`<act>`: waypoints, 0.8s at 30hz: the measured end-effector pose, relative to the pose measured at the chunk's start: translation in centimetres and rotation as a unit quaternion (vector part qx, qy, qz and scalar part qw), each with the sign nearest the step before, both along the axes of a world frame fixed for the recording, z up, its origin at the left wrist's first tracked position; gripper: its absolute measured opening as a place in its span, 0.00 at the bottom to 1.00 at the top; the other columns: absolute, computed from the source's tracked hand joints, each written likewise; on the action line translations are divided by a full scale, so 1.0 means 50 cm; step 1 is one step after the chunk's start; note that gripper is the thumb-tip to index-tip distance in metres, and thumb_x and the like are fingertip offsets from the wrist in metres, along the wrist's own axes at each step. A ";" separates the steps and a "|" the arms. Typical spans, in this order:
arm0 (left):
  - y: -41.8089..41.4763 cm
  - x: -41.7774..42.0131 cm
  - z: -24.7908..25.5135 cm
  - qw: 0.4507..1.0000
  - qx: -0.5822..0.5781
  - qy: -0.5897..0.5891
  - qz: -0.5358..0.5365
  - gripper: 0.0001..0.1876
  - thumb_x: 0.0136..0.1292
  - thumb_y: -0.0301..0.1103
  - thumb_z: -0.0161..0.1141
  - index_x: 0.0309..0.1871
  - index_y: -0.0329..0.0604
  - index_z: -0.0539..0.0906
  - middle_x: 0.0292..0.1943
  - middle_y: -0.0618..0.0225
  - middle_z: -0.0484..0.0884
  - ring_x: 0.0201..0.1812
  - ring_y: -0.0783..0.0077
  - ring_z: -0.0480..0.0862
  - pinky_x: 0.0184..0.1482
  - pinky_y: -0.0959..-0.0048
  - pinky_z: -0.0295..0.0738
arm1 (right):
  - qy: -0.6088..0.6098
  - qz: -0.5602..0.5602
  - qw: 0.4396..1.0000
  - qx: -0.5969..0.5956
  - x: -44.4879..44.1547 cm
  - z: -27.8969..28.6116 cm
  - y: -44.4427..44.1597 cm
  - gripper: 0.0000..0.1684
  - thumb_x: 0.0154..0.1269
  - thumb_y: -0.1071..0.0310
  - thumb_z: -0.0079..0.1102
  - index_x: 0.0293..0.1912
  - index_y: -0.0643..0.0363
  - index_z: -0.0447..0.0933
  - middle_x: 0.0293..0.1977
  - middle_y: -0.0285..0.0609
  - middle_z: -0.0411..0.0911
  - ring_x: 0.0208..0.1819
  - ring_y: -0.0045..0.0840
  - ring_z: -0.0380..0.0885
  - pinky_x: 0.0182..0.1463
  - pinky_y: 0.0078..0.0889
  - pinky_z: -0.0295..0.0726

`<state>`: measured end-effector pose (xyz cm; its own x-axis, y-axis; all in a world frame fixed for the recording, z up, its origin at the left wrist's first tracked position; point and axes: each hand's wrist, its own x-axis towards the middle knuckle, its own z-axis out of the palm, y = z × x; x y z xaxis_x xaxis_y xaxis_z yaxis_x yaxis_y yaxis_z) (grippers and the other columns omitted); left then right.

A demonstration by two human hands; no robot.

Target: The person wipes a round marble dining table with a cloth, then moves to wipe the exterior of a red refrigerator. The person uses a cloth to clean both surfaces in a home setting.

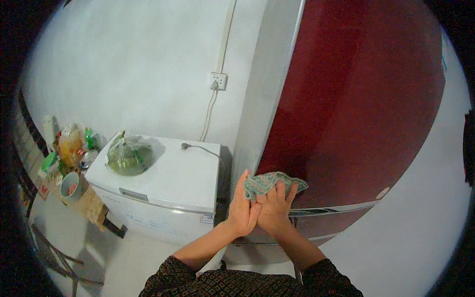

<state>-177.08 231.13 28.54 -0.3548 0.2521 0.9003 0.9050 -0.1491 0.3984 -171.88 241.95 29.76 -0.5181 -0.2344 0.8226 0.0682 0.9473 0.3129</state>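
Note:
A green and beige patterned cloth [272, 182] is in my hands, before the lower part of a dark red refrigerator door [345, 111]. My right hand [276, 209] has its fingers spread over the cloth and grips it. My left hand [240, 211] is upright beside it, fingers together, with the cloth's left end between its fingers and thumb. The two hands touch near the thumbs. The cloth hides part of the left palm. Whether it touches the door, I cannot tell.
Left stands a white chest freezer [178, 174] bearing a plastic bag of green produce [130, 156] and a loose power plug [185, 146]. A wall socket [219, 80] holds a plugged cord. Farther left, a cluttered table [92, 208] carries a bowl [71, 187] and bags.

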 end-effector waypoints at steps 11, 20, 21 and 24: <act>0.002 -0.111 0.238 0.957 0.056 0.071 -0.276 0.34 0.63 0.29 0.46 0.69 0.25 0.47 0.70 0.37 0.44 0.72 0.39 0.46 0.71 0.57 0.43 | 0.204 -0.010 0.978 -0.031 -0.062 0.241 -0.044 0.24 0.62 0.52 0.48 0.53 0.57 0.72 0.55 0.56 0.66 0.64 0.56 0.57 0.61 0.78 0.45; 0.017 -0.123 0.043 0.954 0.089 0.142 -0.249 0.32 0.61 0.30 0.49 0.66 0.21 0.55 0.68 0.36 0.51 0.70 0.38 0.51 0.70 0.50 0.43 | 0.120 0.024 0.981 -0.153 -0.037 0.066 -0.039 0.23 0.59 0.54 0.49 0.50 0.55 0.73 0.53 0.53 0.67 0.55 0.57 0.61 0.60 0.78 0.44; 0.017 -0.126 0.049 0.951 0.086 0.145 -0.258 0.32 0.62 0.30 0.49 0.66 0.21 0.55 0.68 0.36 0.51 0.71 0.39 0.51 0.70 0.51 0.43 | 0.111 0.018 0.979 -0.168 -0.039 0.068 -0.038 0.24 0.58 0.53 0.50 0.50 0.55 0.73 0.53 0.52 0.67 0.56 0.56 0.61 0.61 0.78 0.44; 0.046 -0.131 0.161 0.932 0.107 0.168 -0.303 0.32 0.63 0.32 0.49 0.66 0.21 0.54 0.69 0.37 0.51 0.71 0.40 0.51 0.70 0.51 0.43 | 0.145 0.001 0.974 -0.175 -0.041 0.150 0.001 0.26 0.58 0.52 0.49 0.53 0.56 0.72 0.54 0.54 0.67 0.60 0.55 0.58 0.62 0.75 0.44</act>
